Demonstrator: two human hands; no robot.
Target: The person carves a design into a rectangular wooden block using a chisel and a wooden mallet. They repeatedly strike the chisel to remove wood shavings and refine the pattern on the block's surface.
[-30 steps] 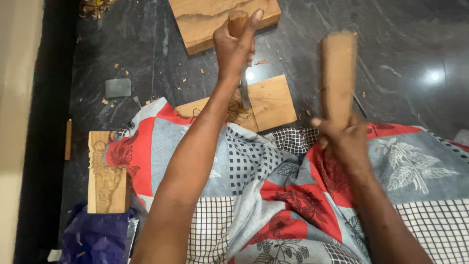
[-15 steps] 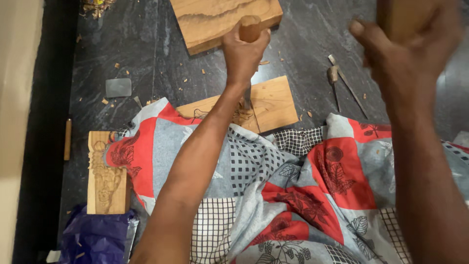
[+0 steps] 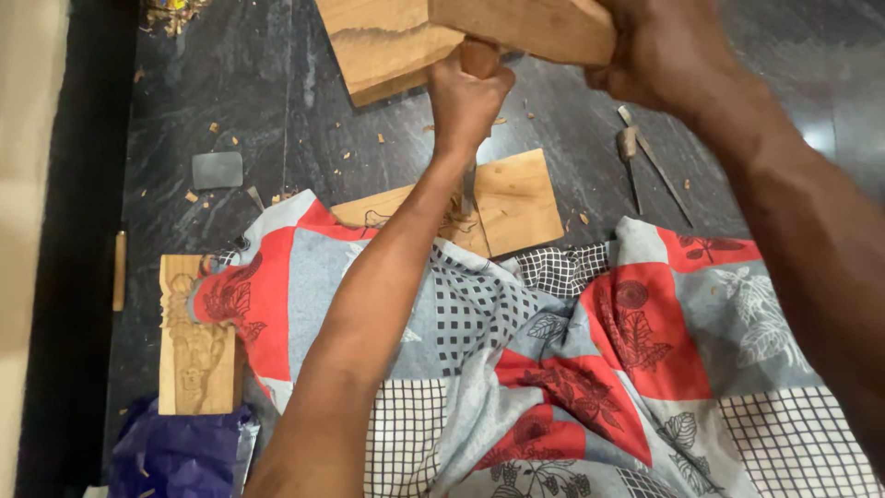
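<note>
**Mallet brought onto the chisel over the carving panel**

Places are given relative to the small wooden panel (image 3: 502,198) lying on the dark stone floor (image 3: 277,111), just beyond the patterned cloth (image 3: 572,369).

Far to the left of the panel, a slim wooden-handled tool (image 3: 119,269) lies along the floor's edge. Nearer, still left and lower, a carved wooden relief strip (image 3: 194,341) rests partly under the cloth, with a crumpled purple bag (image 3: 175,452) below it. A flat grey stone (image 3: 217,170) sits to the upper left of the panel, among scattered wood chips.

Directly above the panel, the left hand (image 3: 466,97) is closed in a fist around the chisel (image 3: 479,57), whose wooden butt shows at the top of the fist; the blade runs down to the panel's surface. A larger wooden block (image 3: 387,46) lies beyond the panel.

Above and to the right, the right hand (image 3: 668,51) is wrapped tightly around the wooden mallet (image 3: 525,28), whose head sits at the chisel's butt; contact cannot be confirmed.

To the right of the panel, two spare chisels (image 3: 645,161) lie on the floor.

The step in hand is judged to be a striking cut. For the next blow, the chisel's angle would need to be held steady and the mallet landed squarely on the butt, clear of the gripping fingers.
</note>
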